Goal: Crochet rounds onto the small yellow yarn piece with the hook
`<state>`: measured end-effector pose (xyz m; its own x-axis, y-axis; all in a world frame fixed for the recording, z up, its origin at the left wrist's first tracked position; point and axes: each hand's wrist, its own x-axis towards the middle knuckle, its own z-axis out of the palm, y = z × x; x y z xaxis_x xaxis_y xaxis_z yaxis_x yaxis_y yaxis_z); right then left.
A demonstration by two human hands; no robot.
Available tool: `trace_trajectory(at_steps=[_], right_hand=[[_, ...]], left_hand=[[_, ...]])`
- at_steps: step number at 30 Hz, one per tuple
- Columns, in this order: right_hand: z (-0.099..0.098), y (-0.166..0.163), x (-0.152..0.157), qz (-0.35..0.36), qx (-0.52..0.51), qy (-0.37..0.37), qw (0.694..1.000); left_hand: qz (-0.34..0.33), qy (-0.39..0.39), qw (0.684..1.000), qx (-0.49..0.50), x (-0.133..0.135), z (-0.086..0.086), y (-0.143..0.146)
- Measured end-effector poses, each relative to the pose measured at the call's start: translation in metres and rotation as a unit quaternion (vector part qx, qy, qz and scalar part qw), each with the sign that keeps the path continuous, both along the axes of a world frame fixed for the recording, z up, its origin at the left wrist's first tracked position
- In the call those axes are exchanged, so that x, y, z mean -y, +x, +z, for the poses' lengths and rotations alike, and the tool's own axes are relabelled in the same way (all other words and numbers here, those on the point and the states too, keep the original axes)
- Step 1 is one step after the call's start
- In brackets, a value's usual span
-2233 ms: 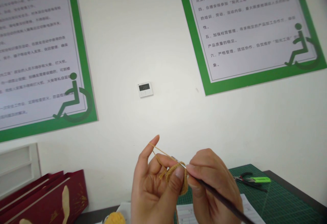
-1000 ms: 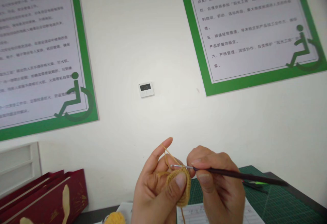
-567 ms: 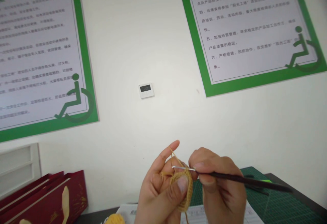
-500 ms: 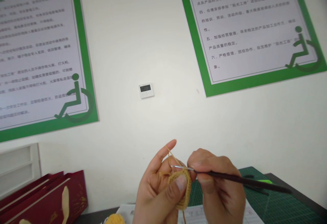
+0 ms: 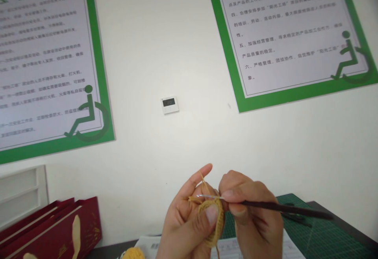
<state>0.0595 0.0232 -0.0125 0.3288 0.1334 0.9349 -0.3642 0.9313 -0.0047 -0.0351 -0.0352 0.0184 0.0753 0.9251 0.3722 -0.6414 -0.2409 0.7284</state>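
Note:
My left hand (image 5: 189, 215) pinches a small piece of yellow crochet work (image 5: 219, 227) between thumb and fingers, its index finger raised with a strand of yellow yarn (image 5: 202, 178) looped over it. A crochet hook (image 5: 274, 207) with a dark handle and thin metal shaft is held in my right hand (image 5: 254, 211) like a pen. The hook's metal tip points left and lies across the top edge of the crochet work, by the yarn. A yarn tail hangs below the piece. My left fingers partly hide the piece.
Under the hands are printed sheets (image 5: 230, 247) and a green cutting mat (image 5: 321, 235), with dark scissors-like handles (image 5: 295, 213) on it. A yellow yarn ball (image 5: 133, 253) lies at the bottom. Dark red gift bags (image 5: 88, 227) stand left. Behind is a white wall (image 5: 195, 140) with posters.
My left hand and the crochet work have shifted slightly right and down. The raised index finger has moved right with the yarn. The hook now lies a little flatter.

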Motion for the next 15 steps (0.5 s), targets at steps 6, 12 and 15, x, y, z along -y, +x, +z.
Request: trace_trajectory(at_steps=[6, 12, 15], right_hand=[[-0.013, 0.000, 0.003, 0.142, -0.045, -0.104, 0.983], [-0.003, 0.006, 0.007, 0.366, 0.007, -0.196, 0.910], [0.000, 0.006, 0.007, 0.408, 0.036, -0.247, 0.878]], left_hand=[[0.016, 0.029, 0.999, -0.030, -0.002, -0.003, -0.004], [0.063, 0.051, 0.995, -0.054, -0.004, -0.005, -0.004], [0.143, 0.093, 0.984, -0.058, -0.005, -0.009, 0.003]])
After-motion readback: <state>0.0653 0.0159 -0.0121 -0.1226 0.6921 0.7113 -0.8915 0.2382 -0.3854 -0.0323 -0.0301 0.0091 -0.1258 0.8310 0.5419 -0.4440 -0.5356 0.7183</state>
